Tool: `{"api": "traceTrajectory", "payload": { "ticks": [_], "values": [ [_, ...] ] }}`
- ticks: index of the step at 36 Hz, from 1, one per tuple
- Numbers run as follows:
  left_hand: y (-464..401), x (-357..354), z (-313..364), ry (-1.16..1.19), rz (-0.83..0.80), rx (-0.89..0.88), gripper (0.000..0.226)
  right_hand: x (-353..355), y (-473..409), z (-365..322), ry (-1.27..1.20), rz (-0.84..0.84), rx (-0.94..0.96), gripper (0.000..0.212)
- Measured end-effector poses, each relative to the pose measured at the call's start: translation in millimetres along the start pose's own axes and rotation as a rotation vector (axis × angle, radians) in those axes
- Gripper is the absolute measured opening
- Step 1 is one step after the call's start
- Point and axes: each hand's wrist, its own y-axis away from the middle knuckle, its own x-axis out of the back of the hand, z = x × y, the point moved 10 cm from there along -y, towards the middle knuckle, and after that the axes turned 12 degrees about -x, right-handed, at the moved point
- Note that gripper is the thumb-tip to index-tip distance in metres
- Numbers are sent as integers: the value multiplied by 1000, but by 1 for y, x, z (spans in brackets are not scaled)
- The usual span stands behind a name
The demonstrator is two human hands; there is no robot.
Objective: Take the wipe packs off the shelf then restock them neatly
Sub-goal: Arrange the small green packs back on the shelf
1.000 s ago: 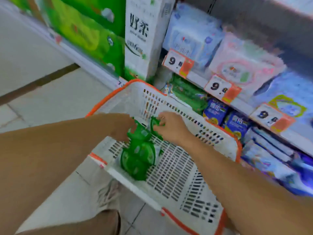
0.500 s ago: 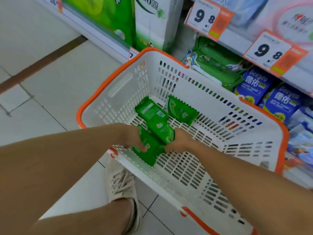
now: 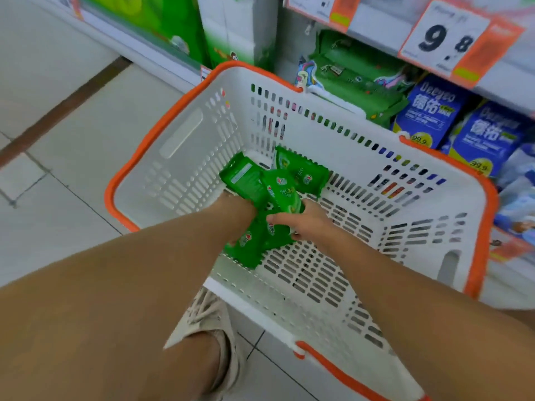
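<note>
Down in a white, orange-rimmed basket [image 3: 185, 131] on the floor, small green wipe packs [image 3: 260, 238] are bunched between two bare hands. They look light, soft and crinkly, with slick film likely to slide, so pressing from opposite ends seems safest. Left hand [image 3: 234, 209] and right hand [image 3: 304, 224] each close their grip on the bunch. Beyond the grip, two more packs [image 3: 301, 172] lie loose. Farther off, the shelf [image 3: 362, 73] holds larger green packs.
</note>
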Motion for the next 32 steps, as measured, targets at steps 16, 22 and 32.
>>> {"api": "traceTrajectory", "payload": {
  "ticks": [16, 22, 32],
  "values": [
    [39, 0, -64, 1720, 674, 349, 27, -25, 7, -1, -398, 103, 70, 50],
    [36, 21, -38, 2194, 615, 110, 55, -43, 10, -41, 63, 177, 278, 83],
    [57, 14, -93, 1784, 846, 384, 64, -53, -11, -29, 1065, 13, 239, 105]
  ]
}}
